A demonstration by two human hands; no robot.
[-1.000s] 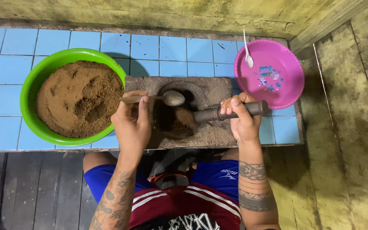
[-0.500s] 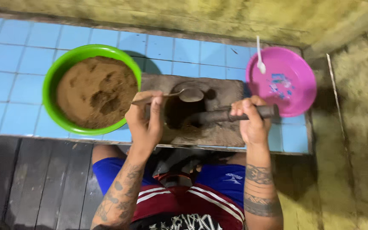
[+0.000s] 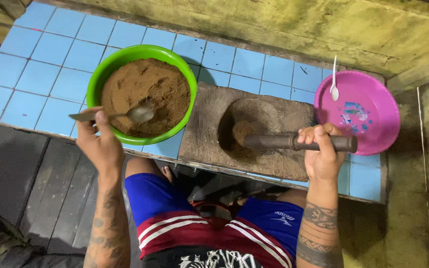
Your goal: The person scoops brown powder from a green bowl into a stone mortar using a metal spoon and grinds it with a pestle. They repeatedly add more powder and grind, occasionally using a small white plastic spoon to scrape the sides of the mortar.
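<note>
Here, the rough stone mortar [image 3: 254, 131] holds a little brown paste in its round hollow, and the glossy green bowl [image 3: 142, 94] is heaped with grainy brown powder. My left hand [image 3: 100, 144] pinches a metal spoon [image 3: 112, 115] over the powder; my right hand [image 3: 321, 151] is clenched on the dark pestle [image 3: 294, 143], its tip in the hollow.
</note>
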